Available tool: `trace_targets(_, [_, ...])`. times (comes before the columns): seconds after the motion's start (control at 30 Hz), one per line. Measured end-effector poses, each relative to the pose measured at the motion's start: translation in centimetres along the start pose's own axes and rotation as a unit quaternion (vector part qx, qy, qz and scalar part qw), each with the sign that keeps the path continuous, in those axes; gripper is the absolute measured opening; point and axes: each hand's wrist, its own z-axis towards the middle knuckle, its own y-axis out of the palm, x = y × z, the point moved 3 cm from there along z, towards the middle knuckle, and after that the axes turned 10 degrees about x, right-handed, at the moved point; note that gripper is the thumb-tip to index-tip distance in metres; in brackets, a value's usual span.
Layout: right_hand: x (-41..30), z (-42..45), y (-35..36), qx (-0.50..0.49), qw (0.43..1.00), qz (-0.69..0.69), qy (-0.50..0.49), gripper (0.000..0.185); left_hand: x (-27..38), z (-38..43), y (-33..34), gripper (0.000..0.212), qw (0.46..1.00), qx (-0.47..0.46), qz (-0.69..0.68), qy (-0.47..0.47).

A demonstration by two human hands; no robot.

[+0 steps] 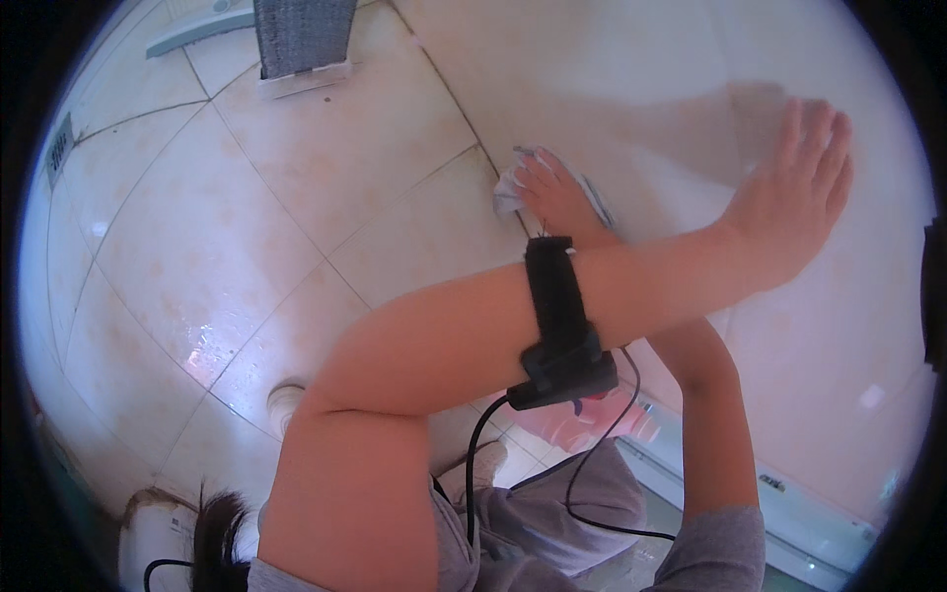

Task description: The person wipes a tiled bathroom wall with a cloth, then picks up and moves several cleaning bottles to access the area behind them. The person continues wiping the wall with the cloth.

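My left arm reaches across to the right, over my right forearm. At its end my left hand (795, 189), slightly blurred, holds nothing and has its fingers partly apart. It is before a pale smooth surface (836, 355); whether it touches cannot be told. My right hand (558, 196) rests on a white cloth (509, 194) with its fingers spread, by the dark seam between the floor tiles and that surface. Some cloth shows past the fingertips and along the hand's side. A black strap with a cabled device (562, 362) is around my left forearm.
Pale floor tiles (259, 214) look wet in places. Pink bottles (570, 422) stand partly hidden below my left forearm, near a light rail (799, 503). A whitish round container (285, 405) is beside my left elbow. A grey upright object (305, 37) and a drain grate (59, 152) lie farther off.
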Motion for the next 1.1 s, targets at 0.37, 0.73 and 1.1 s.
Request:
trace_targets(0.37, [-4.2,-13.5,-5.5,-0.131,0.971,0.153,0.128,0.05,5.6,-0.3,-1.6,0.026,0.974,0.051,-0.219,-0.006])
trace_targets(0.73, [-3.3,-9.6,-15.7,-0.004,0.928,0.044,0.369,0.04,7.1,-2.1,-0.9,0.01,0.913,0.033,-0.376,0.153])
trace_targets(1.1, [-7.4,-11.3,-14.6,0.313,0.096,0.791,0.517,0.02,-1.3,-3.3,-2.9,0.019,0.869,-0.41,-0.218,-0.169])
